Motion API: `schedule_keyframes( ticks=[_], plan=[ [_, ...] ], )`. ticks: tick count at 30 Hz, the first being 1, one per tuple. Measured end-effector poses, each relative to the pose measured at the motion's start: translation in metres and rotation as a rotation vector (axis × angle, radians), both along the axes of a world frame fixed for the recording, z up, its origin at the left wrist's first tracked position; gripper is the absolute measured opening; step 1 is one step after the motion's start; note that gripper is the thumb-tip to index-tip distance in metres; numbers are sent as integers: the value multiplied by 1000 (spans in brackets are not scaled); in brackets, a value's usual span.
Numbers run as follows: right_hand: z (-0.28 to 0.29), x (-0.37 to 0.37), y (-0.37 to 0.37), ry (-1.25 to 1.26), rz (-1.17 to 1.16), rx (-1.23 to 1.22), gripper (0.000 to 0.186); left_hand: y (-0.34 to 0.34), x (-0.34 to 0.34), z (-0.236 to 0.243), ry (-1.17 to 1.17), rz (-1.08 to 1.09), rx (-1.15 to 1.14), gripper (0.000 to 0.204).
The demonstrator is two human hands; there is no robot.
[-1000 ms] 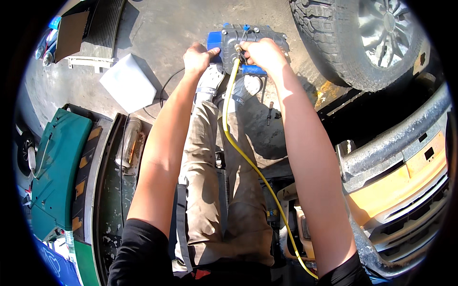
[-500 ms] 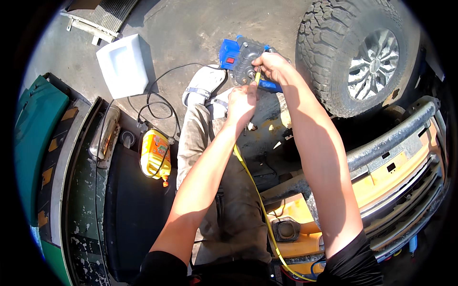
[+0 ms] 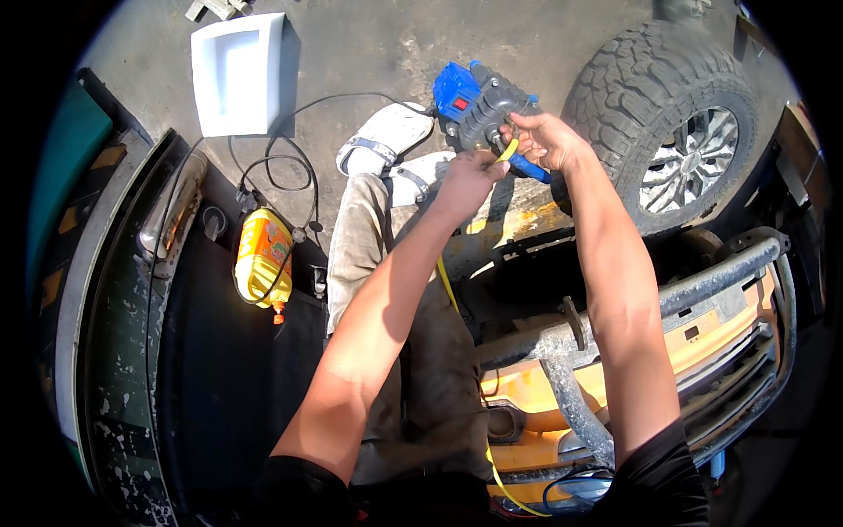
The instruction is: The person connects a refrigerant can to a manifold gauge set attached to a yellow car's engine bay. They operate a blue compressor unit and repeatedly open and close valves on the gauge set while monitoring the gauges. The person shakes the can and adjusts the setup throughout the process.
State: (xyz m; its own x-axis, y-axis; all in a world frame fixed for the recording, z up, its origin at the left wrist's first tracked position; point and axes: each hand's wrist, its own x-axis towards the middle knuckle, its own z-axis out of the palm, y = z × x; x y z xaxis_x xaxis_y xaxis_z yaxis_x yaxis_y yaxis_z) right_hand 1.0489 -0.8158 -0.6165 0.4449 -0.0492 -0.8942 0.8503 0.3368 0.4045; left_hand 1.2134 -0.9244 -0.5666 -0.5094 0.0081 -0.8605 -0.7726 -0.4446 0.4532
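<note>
A compact black machine (image 3: 499,97) with a blue box (image 3: 456,90), a red switch and a blue bar (image 3: 530,169) lies on the ground ahead of my feet; it looks like a pump. Over its near side, my left hand (image 3: 474,178) is closed around a yellow hose (image 3: 508,150). My right hand (image 3: 555,143) is bent at the hose's upper end, beside a metal fitting on the machine, with thumb and fingers pinching there. Whether the hose sits on that fitting is hidden by my fingers. From my left hand the hose runs back past my legs.
A large wheel (image 3: 650,114) lies right of the machine. Nearer stands an orange bumper (image 3: 685,351) with a grey tube bar. On the left are a white foam block (image 3: 234,75), a black cable (image 3: 309,176), a yellow bottle (image 3: 263,259) and a dark green panel (image 3: 118,386).
The view has shifted, so the machine sits further right. My hands stay at the hose; its upper part, upright before, now bends over to the right.
</note>
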Motion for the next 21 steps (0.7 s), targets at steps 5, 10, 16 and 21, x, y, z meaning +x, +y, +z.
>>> schedule_keyframes(
  ticks=[5, 10, 16, 21],
  plan=[
    [1, 6, -15, 121, 105, 92, 18, 21, -26, 25, -106, -157, -319, 26],
    [-11, 9, -13, 249, 400, 110, 16, -18, -71, 46, -254, -324, -234, 26],
    [-6, 5, -25, 461, 1135, -2, 18, 25, -3, 21, -123, 81, -51, 26],
    [34, 17, -96, 594, 2038, -249, 31, 46, -25, 8, -164, 38, -266, 30]
  ],
)
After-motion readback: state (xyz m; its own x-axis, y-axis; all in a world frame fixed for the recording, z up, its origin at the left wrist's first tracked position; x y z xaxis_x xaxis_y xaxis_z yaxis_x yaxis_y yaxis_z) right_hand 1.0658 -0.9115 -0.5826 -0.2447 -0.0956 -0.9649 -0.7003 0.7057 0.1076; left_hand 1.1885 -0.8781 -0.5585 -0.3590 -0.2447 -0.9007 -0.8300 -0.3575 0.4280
